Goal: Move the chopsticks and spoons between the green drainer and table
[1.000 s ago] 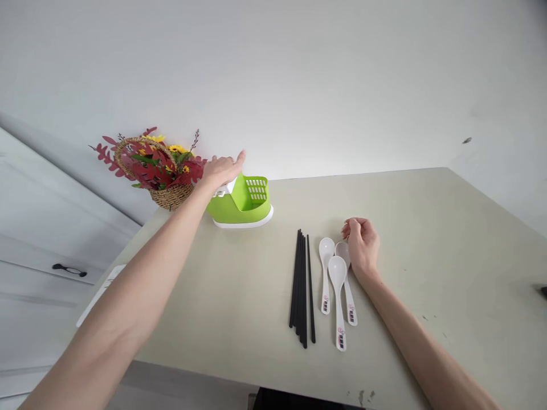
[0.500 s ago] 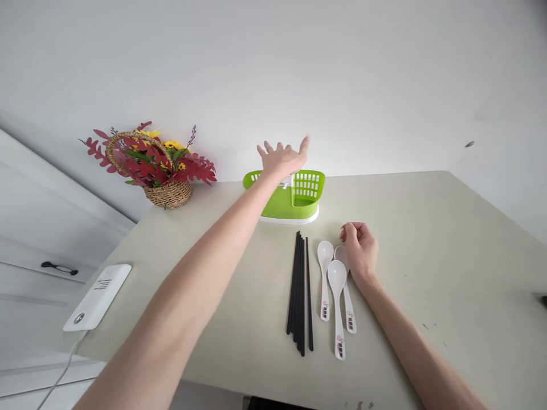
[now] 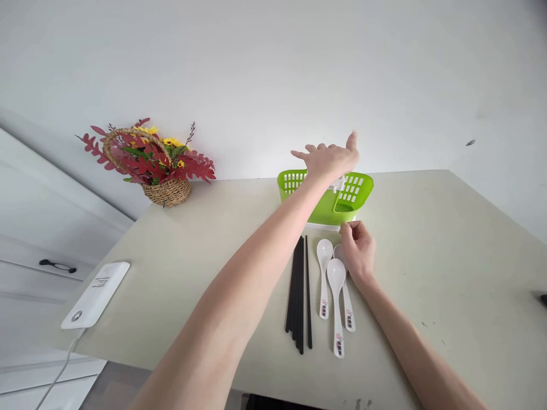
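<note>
My left hand (image 3: pixel 332 161) reaches over a green caddy (image 3: pixel 321 212) with slotted walls and a white base. Its fingers are spread, and it covers the middle of the caddy near a white part (image 3: pixel 339 183). Whether the palm touches is hidden. My right hand (image 3: pixel 360 250) rests on the table with curled fingers; nothing shows in them. It partly covers the bowl of one white spoon (image 3: pixel 348 310). Beside that lie two more white spoons, the front spoon (image 3: pixel 337 276) and the left spoon (image 3: pixel 324 253). Several black chopsticks (image 3: pixel 296 302) lie left of the spoons.
A wicker basket (image 3: pixel 168 192) of red leaves and yellow flowers stands at the back left. On the table's left edge lies a white power strip (image 3: pixel 96 296) with a cord. The wall (image 3: pixel 256 74) runs behind the table (image 3: pixel 427 239); white cabinet doors (image 3: pixel 38 228) are at left.
The green caddy has shifted right along the table together with my left hand, and now stands behind the spoons. My right hand, the spoons and the chopsticks stay about where they were.
</note>
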`<state>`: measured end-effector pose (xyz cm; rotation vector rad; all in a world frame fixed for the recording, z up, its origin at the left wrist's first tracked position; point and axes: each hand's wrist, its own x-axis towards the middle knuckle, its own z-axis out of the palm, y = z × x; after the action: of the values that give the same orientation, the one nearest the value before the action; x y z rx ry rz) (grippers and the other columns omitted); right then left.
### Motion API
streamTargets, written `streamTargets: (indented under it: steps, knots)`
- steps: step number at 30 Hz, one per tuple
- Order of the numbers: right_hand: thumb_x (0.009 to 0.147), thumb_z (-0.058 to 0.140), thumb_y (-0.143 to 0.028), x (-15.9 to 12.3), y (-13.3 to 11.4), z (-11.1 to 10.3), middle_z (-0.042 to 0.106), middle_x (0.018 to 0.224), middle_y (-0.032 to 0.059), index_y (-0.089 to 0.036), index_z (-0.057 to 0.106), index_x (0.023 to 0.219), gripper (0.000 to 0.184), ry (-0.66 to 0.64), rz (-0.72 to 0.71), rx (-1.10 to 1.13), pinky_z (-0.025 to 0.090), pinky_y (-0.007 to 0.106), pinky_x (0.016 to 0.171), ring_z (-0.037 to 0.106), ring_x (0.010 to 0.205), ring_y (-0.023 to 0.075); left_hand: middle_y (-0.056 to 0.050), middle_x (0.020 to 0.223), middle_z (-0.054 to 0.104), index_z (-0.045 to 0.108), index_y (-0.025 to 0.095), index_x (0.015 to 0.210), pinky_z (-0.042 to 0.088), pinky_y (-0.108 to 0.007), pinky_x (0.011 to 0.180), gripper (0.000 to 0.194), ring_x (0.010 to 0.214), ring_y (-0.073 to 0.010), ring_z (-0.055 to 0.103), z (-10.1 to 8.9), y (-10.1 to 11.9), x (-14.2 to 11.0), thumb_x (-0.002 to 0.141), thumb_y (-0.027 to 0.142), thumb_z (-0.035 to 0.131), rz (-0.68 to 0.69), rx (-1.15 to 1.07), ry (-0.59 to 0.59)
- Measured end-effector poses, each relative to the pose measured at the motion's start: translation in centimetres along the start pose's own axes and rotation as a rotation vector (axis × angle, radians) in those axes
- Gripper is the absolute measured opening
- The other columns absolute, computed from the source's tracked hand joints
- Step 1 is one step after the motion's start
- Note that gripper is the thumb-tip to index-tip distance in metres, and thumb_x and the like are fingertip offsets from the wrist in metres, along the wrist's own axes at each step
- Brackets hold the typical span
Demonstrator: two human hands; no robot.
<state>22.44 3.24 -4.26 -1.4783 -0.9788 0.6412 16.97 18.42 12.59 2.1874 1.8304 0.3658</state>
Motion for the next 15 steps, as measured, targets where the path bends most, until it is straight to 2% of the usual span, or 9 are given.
streamTargets:
  steps: [5,15]
  knots:
    - [0.093,0.052,-0.044,0.3,0.0,-0.2,0.063,0.077,-0.0008,-0.024,0.058,0.079,0.025,0.008,-0.012,0.052,0.043,0.031,0.073,0.057,0.075,0.018,-0.019,0.159,0.051,0.059,0.018,0.15,-0.008,-0.073,0.124,0.096,0.156,-0.0466,0.025,-0.1,0.4,-1.2,0.098,0.077,0.004,0.041,-0.009,0.011]
    - [0.089,0.054,-0.037,0.7,0.4,-1.3,0.057,0.075,-0.003,-0.024,0.055,0.077,0.018,0.042,0.017,0.111,0.041,0.03,0.073,0.052,0.073,0.0169,-0.021,0.155,0.054,0.058,0.015,0.149,-0.005,-0.073,0.125,0.107,0.154,-0.0468,0.029,0.2,0.7,-2.4,0.092,0.086,0.001,0.046,-0.053,0.035]
